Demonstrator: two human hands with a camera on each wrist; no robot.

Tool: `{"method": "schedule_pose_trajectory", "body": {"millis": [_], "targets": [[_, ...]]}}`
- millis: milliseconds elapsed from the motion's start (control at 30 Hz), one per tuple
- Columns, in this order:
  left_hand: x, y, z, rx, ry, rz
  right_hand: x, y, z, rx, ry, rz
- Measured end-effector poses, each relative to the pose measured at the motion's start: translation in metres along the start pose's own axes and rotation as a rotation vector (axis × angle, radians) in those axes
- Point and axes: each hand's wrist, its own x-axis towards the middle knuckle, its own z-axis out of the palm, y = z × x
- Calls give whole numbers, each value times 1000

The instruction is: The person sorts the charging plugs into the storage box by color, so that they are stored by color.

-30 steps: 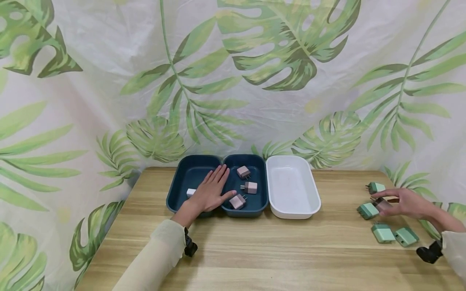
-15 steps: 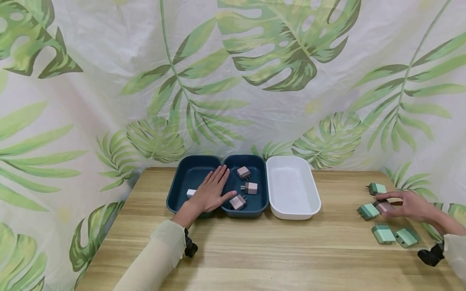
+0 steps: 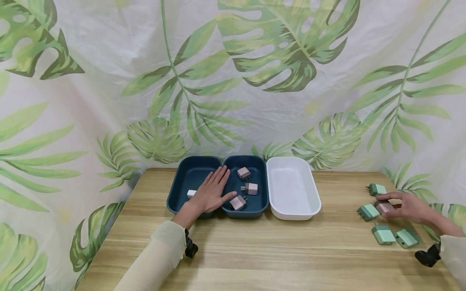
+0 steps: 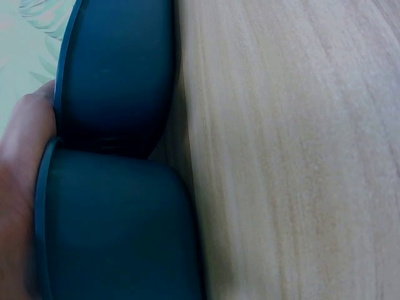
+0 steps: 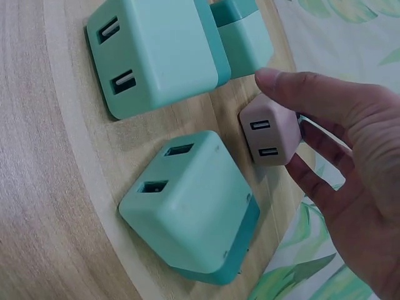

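Note:
My left hand (image 3: 210, 193) lies with straight fingers across the adjoining rims of the left dark blue tray (image 3: 174, 182) and the middle dark blue tray (image 3: 264, 204). A white block (image 3: 191, 193), partly covered by that hand, is in the left tray. Three pink plug chargers (image 3: 251, 188) lie in the middle one. At the right of the table, my right hand (image 3: 413, 207) has its thumb and fingers around another pink plug charger (image 5: 272, 131), which sits on the wood. Several green plug chargers (image 3: 369, 211) lie around it; two green ones (image 5: 194, 206) are close in the right wrist view.
A white tray (image 3: 293, 216) stands right of the blue ones. All of them rest near the back of the wooden table (image 3: 284, 254). Behind hangs a leaf-patterned cloth (image 3: 276, 117). A black wrist camera (image 3: 427, 255) sits on the right wrist.
The pink charger in my right hand was tilted a second ago, then came to lie on the table beside the green ones. My left hand has stayed in place.

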Motion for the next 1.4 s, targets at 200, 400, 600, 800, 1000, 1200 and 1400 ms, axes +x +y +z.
{"method": "schedule_pose_trajectory", "body": {"millis": [200, 400, 600, 800, 1000, 1200, 1400], "targets": [[0, 0, 0, -2, -7, -5, 1, 2, 5, -36, 25, 1], [0, -1, 0, -8, 1, 1, 1, 1, 9, -116, 89, -59], [-1, -1, 1, 0, -8, -3, 1, 0, 10, -140, 83, -37], [-1, -1, 1, -4, 5, 5, 0, 0, 7, -144, 74, 20], [0, 0, -2, 5, -2, 1, -1, 0, 4, -163, 83, 45], [0, 1, -3, 9, -10, -1, -2, -1, 1, -127, 104, 33], [2, -3, 3, 13, -5, -4, -3, -8, -5, -79, 89, 55]]}}
